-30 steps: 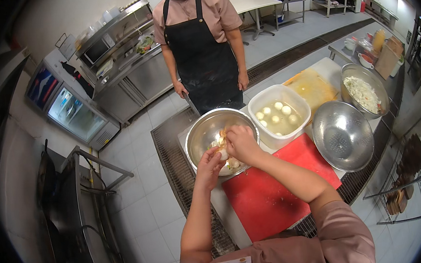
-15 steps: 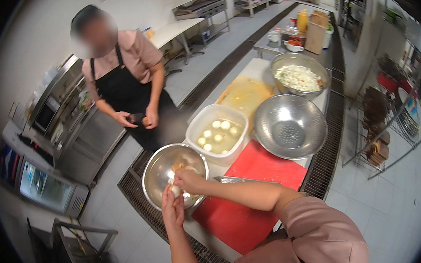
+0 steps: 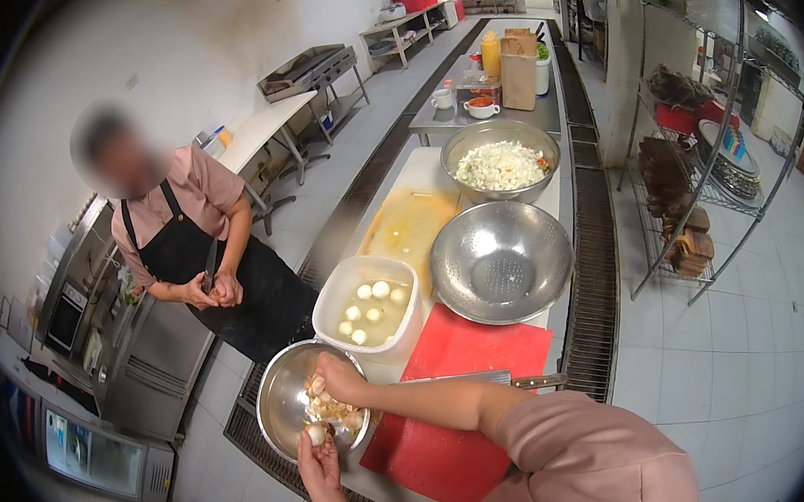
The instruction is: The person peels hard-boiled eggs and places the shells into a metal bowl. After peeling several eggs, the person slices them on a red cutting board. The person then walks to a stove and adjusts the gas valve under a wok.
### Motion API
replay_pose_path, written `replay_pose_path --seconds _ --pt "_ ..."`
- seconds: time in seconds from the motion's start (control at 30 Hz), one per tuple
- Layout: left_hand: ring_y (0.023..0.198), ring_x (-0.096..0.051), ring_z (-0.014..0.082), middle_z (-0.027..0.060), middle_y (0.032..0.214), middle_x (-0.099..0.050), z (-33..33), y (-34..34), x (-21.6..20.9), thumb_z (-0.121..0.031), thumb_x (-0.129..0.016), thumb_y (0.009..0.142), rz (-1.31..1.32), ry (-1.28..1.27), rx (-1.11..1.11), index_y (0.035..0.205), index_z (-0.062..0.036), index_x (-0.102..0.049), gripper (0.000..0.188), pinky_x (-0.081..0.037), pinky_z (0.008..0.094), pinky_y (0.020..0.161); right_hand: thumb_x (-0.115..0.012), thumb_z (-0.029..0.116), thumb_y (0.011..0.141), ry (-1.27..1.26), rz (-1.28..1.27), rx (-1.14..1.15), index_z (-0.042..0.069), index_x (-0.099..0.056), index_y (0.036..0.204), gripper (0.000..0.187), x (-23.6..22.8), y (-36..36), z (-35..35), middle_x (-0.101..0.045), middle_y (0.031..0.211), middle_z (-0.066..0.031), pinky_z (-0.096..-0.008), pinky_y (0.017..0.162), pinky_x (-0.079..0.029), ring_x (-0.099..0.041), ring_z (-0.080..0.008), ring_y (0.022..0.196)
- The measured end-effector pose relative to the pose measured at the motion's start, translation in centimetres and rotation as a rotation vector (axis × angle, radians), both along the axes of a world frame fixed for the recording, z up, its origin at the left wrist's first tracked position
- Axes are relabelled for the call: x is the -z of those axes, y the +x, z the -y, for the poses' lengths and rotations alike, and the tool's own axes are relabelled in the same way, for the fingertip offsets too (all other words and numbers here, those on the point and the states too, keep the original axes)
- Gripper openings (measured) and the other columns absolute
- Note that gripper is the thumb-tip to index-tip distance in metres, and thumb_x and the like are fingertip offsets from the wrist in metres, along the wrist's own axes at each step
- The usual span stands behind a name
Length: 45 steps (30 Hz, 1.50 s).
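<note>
My left hand (image 3: pixel 319 465) has its fingers closed around a round whitish onion (image 3: pixel 317 433) at the near rim of a steel bowl (image 3: pixel 276 393). Just beyond it, my right hand (image 3: pixel 338 379) is over the bowl, fingers pinched on a piece of pale onion skin. Brown and whitish skins (image 3: pixel 334 412) lie in the bowl below. Behind the bowl, a white plastic tub (image 3: pixel 330 290) holds several peeled onions (image 3: pixel 372 315) in cloudy liquid. A large knife (image 3: pixel 537 382) lies across the red cutting board (image 3: pixel 466 340), partly hidden by my right forearm.
A steel colander (image 3: pixel 504 290) and a bowl of chopped white pieces (image 3: pixel 501 163) stand farther along the table, beside a yellow-stained board (image 3: pixel 409 222). Across the table, a co-worker (image 3: pixel 203 238) in a black apron holds a knife. A wire rack (image 3: pixel 700 199) stands at right.
My hands have moved apart: the right has drawn away from the onion, which stays in the left. My view has shifted right. The co-worker's knife now shows upright.
</note>
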State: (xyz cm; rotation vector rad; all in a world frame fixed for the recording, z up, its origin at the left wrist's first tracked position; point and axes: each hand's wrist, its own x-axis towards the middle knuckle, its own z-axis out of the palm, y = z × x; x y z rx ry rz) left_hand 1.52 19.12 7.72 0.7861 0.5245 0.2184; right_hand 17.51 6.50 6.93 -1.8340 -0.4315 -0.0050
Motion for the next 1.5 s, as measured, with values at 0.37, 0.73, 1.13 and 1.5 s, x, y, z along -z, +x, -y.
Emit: replay_pose_path --seconds 0.37,0.73,1.13,1.5 --pt "0.064 -0.059 0.0132 0.0054 0.083 -0.061 0.7 0.5 -0.7 -0.034 -0.06 0.095 -0.076 0.153 0.02 0.111 -0.0088 -0.051 0.031 -0.049 0.0219 0.055 -0.061 0.019 0.086 -0.272 0.208 -0.555 0.004 -0.063 0.1 0.021 -2.6 -4.0 0.2 -0.063 0.098 -0.0189 -0.046 0.08 -0.047 -0.062 -0.0365 0.094" --pt "0.062 -0.059 0.0114 0.003 0.086 -0.06 1.6 1.0 -0.8 -0.03 -0.062 0.095 -0.175 0.469 -0.032 0.109 -0.0104 -0.054 0.025 -0.054 0.0247 0.058 -0.054 0.02 0.086 -0.393 0.525 -0.427 0.005 -0.064 0.096 0.02 -3.7 -5.2 1.0 -0.059 0.099 -0.0135 -0.0429 0.083 -0.043 -0.058 -0.0303 0.099" --pt "0.061 -0.057 0.0092 0.0013 0.085 -0.061 1.9 2.0 0.9 -0.027 -0.061 0.096 -0.157 0.52 -0.035 0.11 -0.0102 -0.058 0.022 -0.053 0.0221 0.056 -0.055 0.02 0.084 -0.53 0.72 -0.372 0.006 -0.066 0.093 0.02 -2.5 -4.4 0.4 -0.059 0.099 -0.0092 -0.0411 0.084 -0.039 -0.056 -0.0248 0.098" --pt "0.07 -0.063 0.0122 0.0043 0.098 -0.064 1.2 1.8 -1.9 -0.03 -0.054 0.098 -0.164 0.409 0.086 0.116 -0.0104 -0.057 0.027 -0.054 0.0216 0.06 -0.062 0.023 0.077 -0.526 0.434 -0.296 0.006 -0.068 0.093 0.025 -1.8 -1.0 0.1 -0.063 0.101 -0.0133 -0.0467 0.083 -0.047 -0.061 -0.0309 0.098"
